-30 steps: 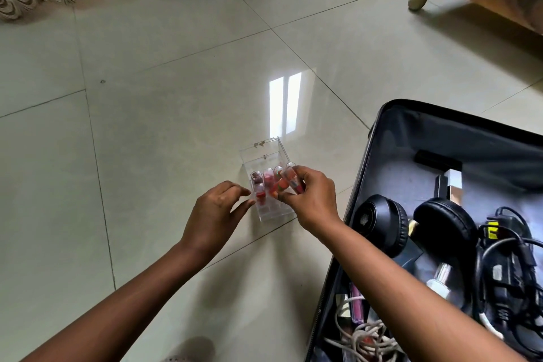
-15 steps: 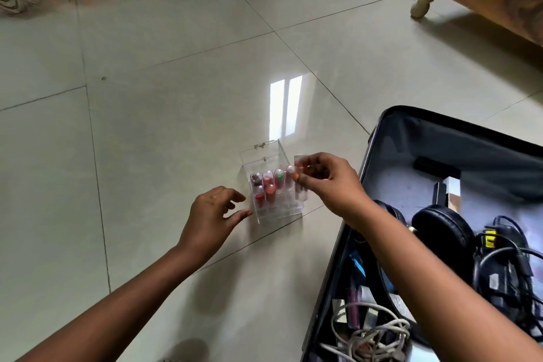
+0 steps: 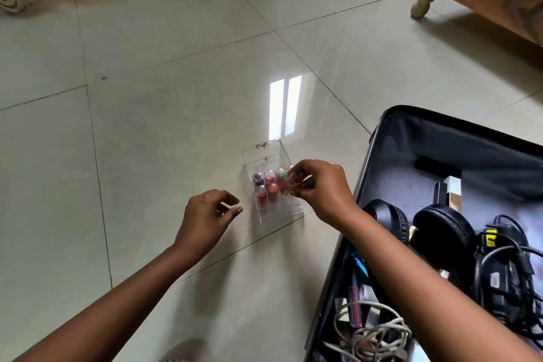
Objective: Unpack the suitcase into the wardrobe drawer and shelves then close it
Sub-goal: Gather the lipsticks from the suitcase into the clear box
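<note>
Right hand (image 3: pixel 318 189) pinching a small clear tube (image 3: pixel 289 182) over the clear organizer box (image 3: pixel 273 185) on the floor (image 3: pixel 176 97) beside the open suitcase (image 3: pixel 440 156), left hand (image 3: pixel 205 216) loosely curled, empty, just left of the box.

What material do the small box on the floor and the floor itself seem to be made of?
The small box looks like clear hard plastic, perhaps acrylic: the tubes inside and the floor behind show through its walls. The floor looks like glossy polished tile: it mirrors a bright window and has thin joint lines.

The suitcase (image 3: pixel 382 156) runs off the right edge; its cables (image 3: pixel 379 335) blur together
</note>
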